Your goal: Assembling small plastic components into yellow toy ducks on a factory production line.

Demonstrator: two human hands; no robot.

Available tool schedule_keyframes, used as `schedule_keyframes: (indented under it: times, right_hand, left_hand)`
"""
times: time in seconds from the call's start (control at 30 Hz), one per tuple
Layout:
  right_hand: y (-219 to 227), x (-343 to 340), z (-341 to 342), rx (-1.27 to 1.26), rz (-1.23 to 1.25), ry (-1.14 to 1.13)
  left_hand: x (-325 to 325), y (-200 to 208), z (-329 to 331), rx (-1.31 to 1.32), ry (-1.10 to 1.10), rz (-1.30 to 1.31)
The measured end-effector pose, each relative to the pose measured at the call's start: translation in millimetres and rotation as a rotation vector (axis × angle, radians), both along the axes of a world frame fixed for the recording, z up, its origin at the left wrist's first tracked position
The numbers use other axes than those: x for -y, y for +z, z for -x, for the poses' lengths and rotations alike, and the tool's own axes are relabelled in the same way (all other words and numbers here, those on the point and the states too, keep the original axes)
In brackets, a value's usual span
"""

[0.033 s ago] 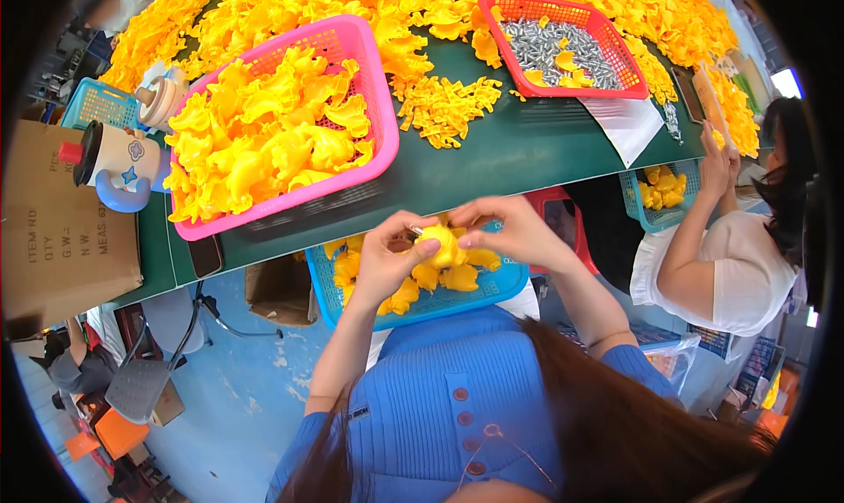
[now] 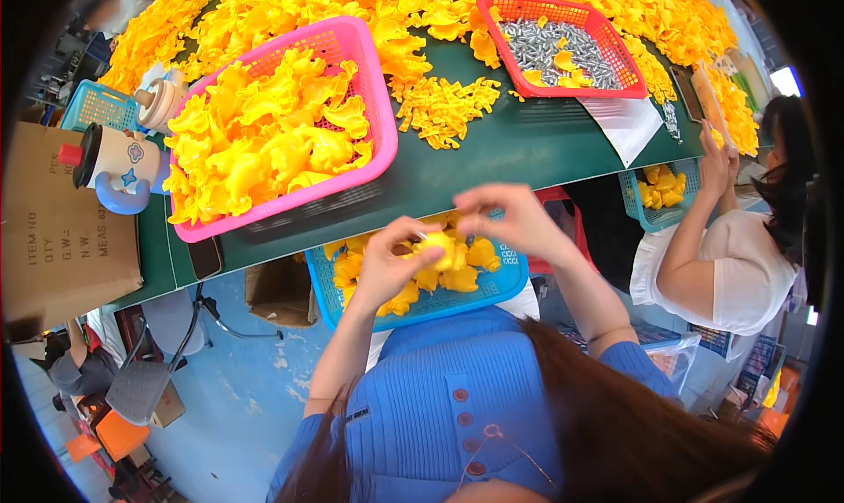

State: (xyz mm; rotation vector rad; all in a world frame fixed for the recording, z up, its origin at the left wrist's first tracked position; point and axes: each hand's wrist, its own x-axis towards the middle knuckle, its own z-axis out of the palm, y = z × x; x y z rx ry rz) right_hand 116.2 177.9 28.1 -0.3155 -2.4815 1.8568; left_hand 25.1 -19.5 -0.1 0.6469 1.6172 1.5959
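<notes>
Left hand [image 2: 391, 260] holding yellow piece [image 2: 441, 251], right hand [image 2: 515, 222] beside

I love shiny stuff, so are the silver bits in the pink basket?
No, the silver bits lie in the red basket.

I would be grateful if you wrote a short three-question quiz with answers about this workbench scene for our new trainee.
1. True or false: the pink rectangular plastic mesh basket stands to the right of the red rectangular plastic mesh basket in the picture.
2. Which of the wearer's hands grips the rounded yellow plastic piece? A: the right. B: the left. C: neither.
3. Fill in: the small shiny metal pieces in the red basket are coloured ___.

Key:
1. False; it stands to the left.
2. B; the left hand grips it, while the right hand is apart from it.
3. Silver.
</notes>
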Motion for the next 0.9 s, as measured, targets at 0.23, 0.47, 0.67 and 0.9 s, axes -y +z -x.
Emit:
schedule_keyframes:
  times: [0.23, 0.47, 0.67, 0.9]
  right_hand:
    - [-0.4, -62.7, 123.8, -0.489, -0.938, -0.322]
    - [-21.6, -100.5, 206.8, -0.196, -1.673, -0.439]
    - [-8.0, -105.0, 207.2, -0.313, -1.607, -0.453]
    - [-21.0, -117.7, 201.4, -0.203, -1.677, -0.334]
  left_hand:
    - [-8.1, -4.9, -15.1, -0.694, -0.326, 0.503]
    - [-11.5, 10.0, -19.6, -0.872, -0.218, 0.54]
    - [-17.9, -42.4, -39.4, -1.16, -0.366, 0.183]
    - [-22.7, -50.5, -43.0, -1.315, -0.165, 0.384]
